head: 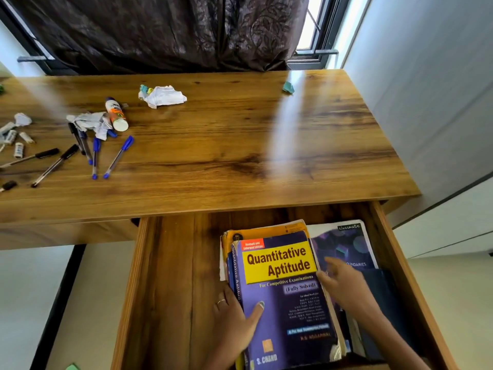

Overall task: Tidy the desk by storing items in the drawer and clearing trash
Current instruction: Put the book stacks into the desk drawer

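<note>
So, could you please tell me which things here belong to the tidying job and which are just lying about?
Part of the job:
- open drawer
- Quantitative Aptitude book, both hands on it
- pens
- glue stick
- crumpled paper

Just there:
- dark curtain
- window
- wall

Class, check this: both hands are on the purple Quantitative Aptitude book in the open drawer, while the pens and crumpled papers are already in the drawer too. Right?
Not quite. The head view shows the pens and crumpled papers still on the desk. Left hand and right hand are on the Quantitative Aptitude book in the open drawer.
</note>
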The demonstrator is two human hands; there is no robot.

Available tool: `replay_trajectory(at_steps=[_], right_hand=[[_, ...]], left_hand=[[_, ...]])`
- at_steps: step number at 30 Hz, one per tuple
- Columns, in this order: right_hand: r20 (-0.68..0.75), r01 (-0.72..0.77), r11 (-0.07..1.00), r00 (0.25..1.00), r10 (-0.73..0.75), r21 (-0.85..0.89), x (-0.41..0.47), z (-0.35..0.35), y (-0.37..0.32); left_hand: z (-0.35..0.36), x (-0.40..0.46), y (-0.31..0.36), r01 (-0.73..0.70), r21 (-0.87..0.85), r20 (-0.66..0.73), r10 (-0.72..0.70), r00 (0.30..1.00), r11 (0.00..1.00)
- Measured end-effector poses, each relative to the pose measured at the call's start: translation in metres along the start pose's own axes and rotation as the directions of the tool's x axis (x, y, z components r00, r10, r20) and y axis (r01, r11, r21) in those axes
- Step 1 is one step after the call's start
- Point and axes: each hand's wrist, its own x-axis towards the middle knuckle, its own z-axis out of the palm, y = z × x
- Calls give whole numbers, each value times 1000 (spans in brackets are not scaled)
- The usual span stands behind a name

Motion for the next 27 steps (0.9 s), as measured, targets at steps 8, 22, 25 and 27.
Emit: replay_trajectory(at_steps=[8,22,25,27], right_hand=[[-62,192,955,976,-211,-227,-6,65,15],[-141,234,918,946,-291,-320,-8,112,32],[-184,218,909,937,-296,-355,-6,116,35],[-195,214,906,934,-300,-365,-4,116,36]], left_hand=[[11,0,-19,-165,-228,-97,147,984,960],[-2,8,-43,-158,-515,36,206,978,843],[7,8,-47,-174,-519,1,205,979,837],[19,5,-47,-244,-450,-127,209,970,859]])
